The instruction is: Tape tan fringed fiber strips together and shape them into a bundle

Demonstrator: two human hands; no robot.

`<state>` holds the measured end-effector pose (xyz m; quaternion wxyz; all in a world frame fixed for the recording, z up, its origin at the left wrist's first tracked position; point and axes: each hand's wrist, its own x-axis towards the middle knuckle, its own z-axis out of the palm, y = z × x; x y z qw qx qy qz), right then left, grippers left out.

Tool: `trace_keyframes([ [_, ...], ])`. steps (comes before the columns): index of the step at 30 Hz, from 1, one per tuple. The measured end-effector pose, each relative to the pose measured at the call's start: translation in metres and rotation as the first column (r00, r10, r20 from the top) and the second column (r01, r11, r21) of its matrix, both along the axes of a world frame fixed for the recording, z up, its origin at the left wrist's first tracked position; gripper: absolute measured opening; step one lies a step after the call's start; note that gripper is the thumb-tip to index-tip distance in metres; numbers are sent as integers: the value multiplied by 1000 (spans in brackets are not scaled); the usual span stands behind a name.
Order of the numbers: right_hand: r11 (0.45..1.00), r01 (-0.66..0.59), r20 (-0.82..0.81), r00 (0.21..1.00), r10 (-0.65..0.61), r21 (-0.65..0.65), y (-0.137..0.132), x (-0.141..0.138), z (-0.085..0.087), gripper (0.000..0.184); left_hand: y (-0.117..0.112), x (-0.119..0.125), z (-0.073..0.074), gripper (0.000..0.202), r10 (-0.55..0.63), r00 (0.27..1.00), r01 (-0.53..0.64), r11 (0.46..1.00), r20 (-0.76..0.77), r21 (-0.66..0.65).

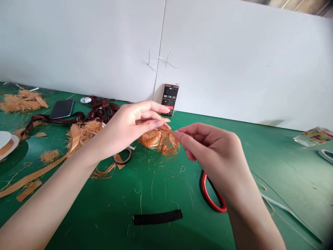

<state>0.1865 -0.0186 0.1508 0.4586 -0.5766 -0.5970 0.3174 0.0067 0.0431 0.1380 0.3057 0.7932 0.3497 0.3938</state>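
Note:
My left hand [142,121] reaches in from the left over a bundle of loose orange-brown ribbon threads [168,144]. Its upper fingers stretch out, while the thumb and a lower finger come together at the threads. My right hand [208,142] pinches the right end of these threads between thumb and index finger. Below the hands a short black strip [158,217] lies flat on the green table [114,215]. Red-handled scissors [212,198] lie partly hidden under my right wrist. A dark roll of tape [123,156] sits just below my left hand.
A phone with a running timer [170,99] leans on the white wall panel [234,62]. To the left lie another phone [61,108], dark brown ribbon [104,109], frayed tan fibres [85,133] and a white spool [7,144]. A clear, colourful-patterned object [313,136] stands at far right.

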Motion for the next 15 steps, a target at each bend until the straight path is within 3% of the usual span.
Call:
trace_keyframes([
  [9,999,54,-22,998,-54,-8,-1,1,-1,18,-2,-3,-2,41,-9,992,30,986,-122,166],
  [15,999,29,-25,999,-30,-43,0,0,1,23,-6,5,-8,26,93,989,-52,943,-111,328],
])
